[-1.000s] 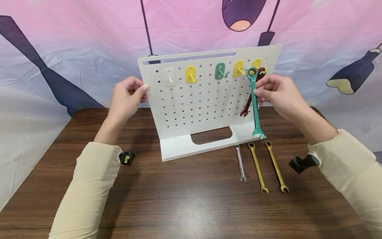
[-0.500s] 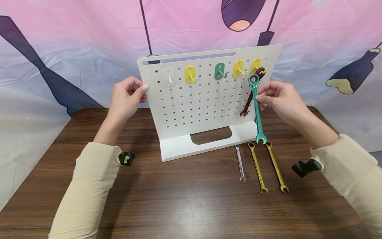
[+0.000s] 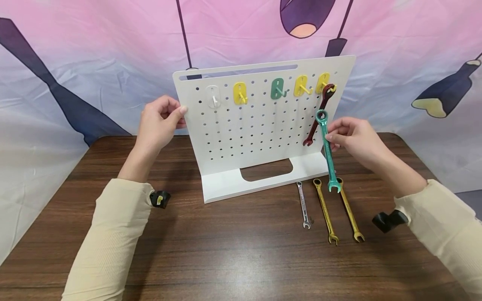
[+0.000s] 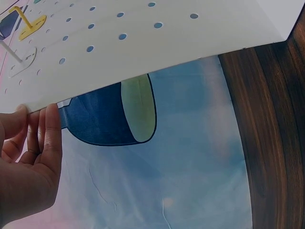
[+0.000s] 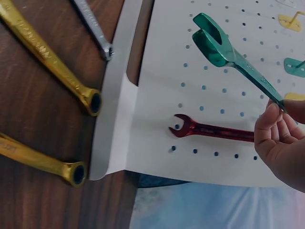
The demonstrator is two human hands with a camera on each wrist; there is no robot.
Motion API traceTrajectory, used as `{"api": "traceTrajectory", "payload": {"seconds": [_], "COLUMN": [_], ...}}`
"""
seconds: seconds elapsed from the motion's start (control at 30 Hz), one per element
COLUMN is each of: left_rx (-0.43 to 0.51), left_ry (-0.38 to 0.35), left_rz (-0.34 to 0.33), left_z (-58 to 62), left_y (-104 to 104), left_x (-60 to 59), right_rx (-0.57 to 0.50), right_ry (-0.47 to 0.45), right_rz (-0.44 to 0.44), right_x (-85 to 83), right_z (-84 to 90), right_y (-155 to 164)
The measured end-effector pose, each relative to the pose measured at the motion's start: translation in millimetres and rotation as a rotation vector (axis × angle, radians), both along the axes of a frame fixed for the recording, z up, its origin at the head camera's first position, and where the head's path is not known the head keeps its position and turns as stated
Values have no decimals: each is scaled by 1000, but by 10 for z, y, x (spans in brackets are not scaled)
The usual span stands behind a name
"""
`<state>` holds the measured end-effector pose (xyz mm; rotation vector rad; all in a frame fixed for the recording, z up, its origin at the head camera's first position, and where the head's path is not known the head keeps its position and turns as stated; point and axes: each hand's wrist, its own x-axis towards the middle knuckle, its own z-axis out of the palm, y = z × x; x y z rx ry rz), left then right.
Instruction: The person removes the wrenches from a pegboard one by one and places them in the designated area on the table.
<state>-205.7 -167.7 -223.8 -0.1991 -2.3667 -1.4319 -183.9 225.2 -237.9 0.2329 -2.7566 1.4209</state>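
Observation:
My left hand (image 3: 160, 121) pinches the left edge of the white pegboard (image 3: 241, 133) between thumb and fingers; the left wrist view shows the fingertips (image 4: 51, 114) behind that edge. A green combination wrench (image 3: 328, 150) is pinched mid-shaft in my right hand (image 3: 355, 136), ring end up, open end down, in front of the board's right side. Behind it a dark red wrench (image 3: 311, 131) hangs by its ring end on the rightmost yellow hook (image 3: 323, 82). In the right wrist view the green wrench's open jaw points toward the camera.
On the board are a white hook (image 3: 213, 97), another yellow hook (image 3: 240, 93), a green hook (image 3: 278, 88) and a yellow hook (image 3: 302, 86). A silver wrench (image 3: 303, 205) and two gold wrenches (image 3: 326, 212) lie on the wooden table (image 3: 211, 251). A printed cloth (image 3: 94, 50) hangs behind.
My right hand has lowered the green wrench, moving it slightly right, away from the hooks, baring more of the red wrench. The left hand stays at the board's edge.

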Motion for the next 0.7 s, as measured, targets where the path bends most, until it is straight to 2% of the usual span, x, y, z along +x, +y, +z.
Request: {"api": "traceTrajectory", "payload": {"seconds": [0.4, 0.7], "left_rx": [1, 13], "left_ry": [-17, -7], "left_rz": [-8, -14], "left_z": [27, 13], "left_y": [-2, 1], "left_x": [21, 2], "right_rx": [-8, 56], "right_ry": [-74, -109], "right_rz": [24, 39], "right_x": [11, 42], "right_z": [-151, -272], "right_y": [117, 308]}}
